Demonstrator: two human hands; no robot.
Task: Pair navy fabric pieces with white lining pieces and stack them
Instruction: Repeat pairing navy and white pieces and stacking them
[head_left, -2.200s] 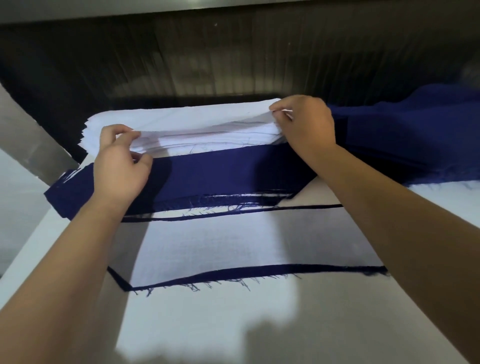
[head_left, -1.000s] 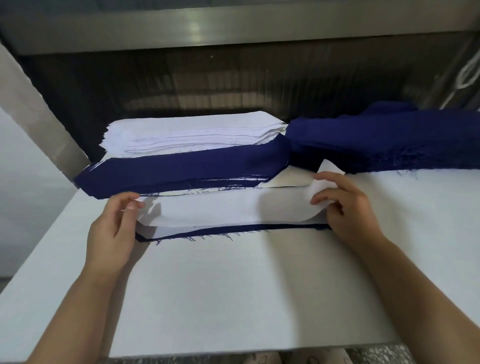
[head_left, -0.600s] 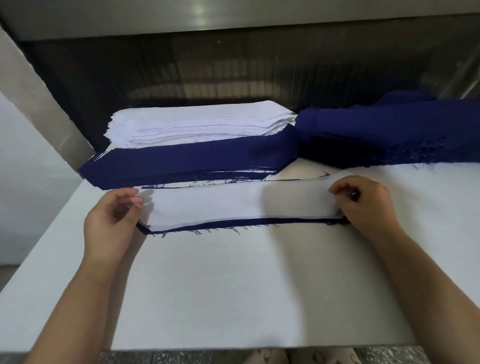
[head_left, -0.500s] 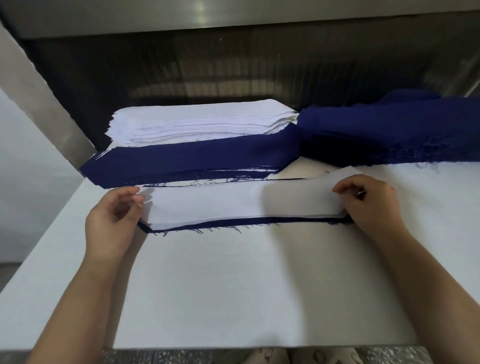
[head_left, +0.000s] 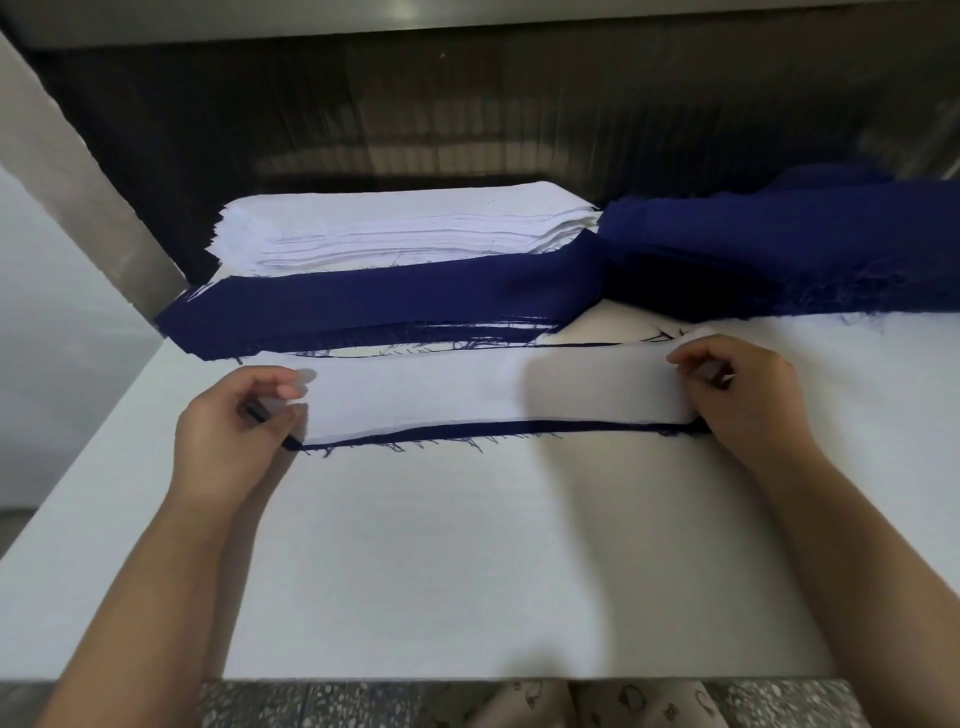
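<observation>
Pinching both ends of a paired strip

Watching through the head camera. I am seeing the left hand (head_left: 228, 431) curling thumb and fingers round the left end of the white lining piece (head_left: 493, 389), and the right hand (head_left: 748, 400) pinching its right end. The lining is lying flat on top of a navy fabric piece (head_left: 519, 429), whose frayed near edge is showing as a thin dark line just below the white. The pair is sitting across the middle of the white table (head_left: 467, 571). Beyond it, a navy stack (head_left: 384, 306) is lying along the far side, with a white lining stack (head_left: 405, 223) rising directly behind. A looser navy pile (head_left: 805, 249) is spreading to the right, beyond the right hand.
</observation>
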